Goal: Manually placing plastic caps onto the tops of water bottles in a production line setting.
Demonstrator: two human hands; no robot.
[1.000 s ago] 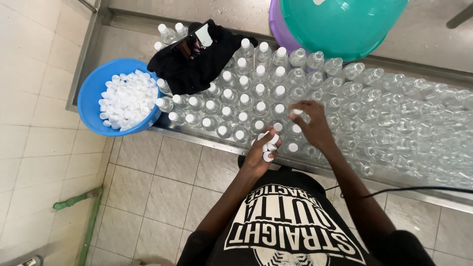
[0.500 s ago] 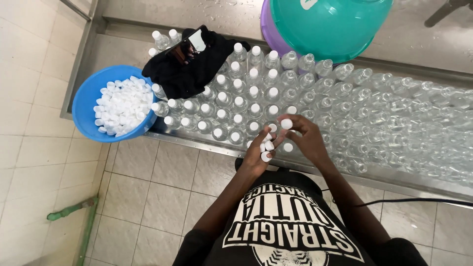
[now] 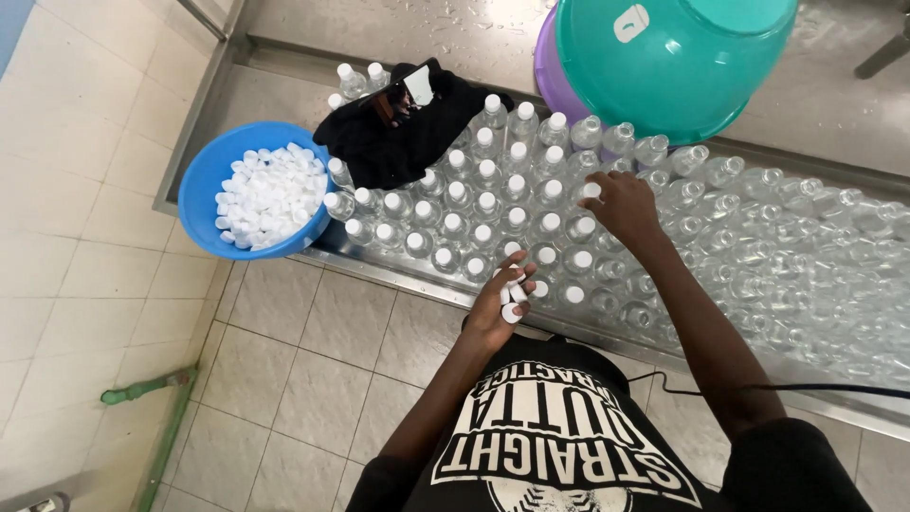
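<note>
The left hand [image 3: 500, 301], wrist bent back and fingers curled, grips a cluster of white caps [image 3: 512, 292] at the near edge of the steel table [image 3: 284, 71]. The right hand [image 3: 621, 204], arm outstretched, pinches one cap [image 3: 591, 190] over the clear bottles [image 3: 758, 246]. Left of the bottles sits a blue bowl of caps [image 3: 209, 180]; beyond them, a black cloth [image 3: 379, 142] and a teal basin [image 3: 682, 76].

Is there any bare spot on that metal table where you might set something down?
Little. Bare steel table shows only at the far left corner, behind the blue bowl and beside the black cloth. Elsewhere bottles stand packed together; both hands work among them.
</note>
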